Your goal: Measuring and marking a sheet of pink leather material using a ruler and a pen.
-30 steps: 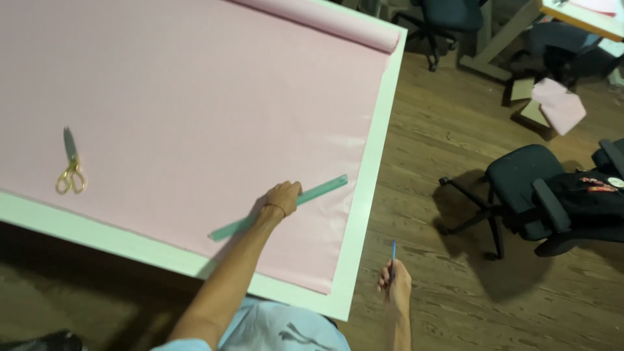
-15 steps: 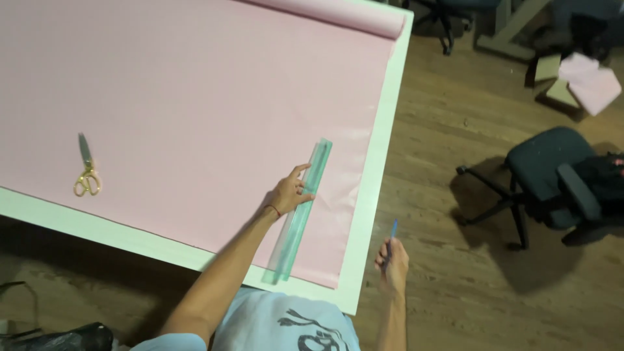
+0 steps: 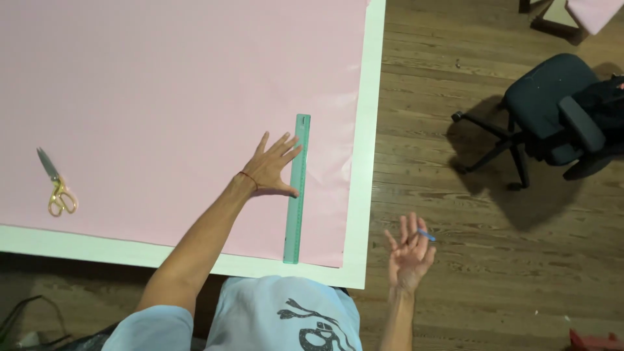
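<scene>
Near the right-hand edge of the pink paper sheet (image 3: pixel 162 97), a long translucent green ruler (image 3: pixel 296 188) lies flat, its long axis running from the near edge of the sheet away from the person, roughly parallel to that right-hand edge and set a little inside it. Its near end sits close to the sheet's front edge, just above the white table (image 3: pixel 367 130) border. The left hand (image 3: pixel 270 170) is the one on it: fingers spread wide, palm down on the paper just left of the ruler, with fingertips and thumb touching the ruler's left side at about its middle. The right hand (image 3: pixel 409 253) is well apart from the ruler, off to the right of the sheet and out over the wooden floor (image 3: pixel 455 305), fingers loosely splayed upward with a small blue pen or pencil (image 3: pixel 425 234) held between them; how firmly it grips that is hard to tell. So the left hand is much the nearer to the ruler. Far to the left of the ruler, on the same sheet, lie gold-handled scissors (image 3: pixel 57 192), untouched. A black office chair (image 3: pixel 552 117) stands on the floor, well right of the sheet.
</scene>
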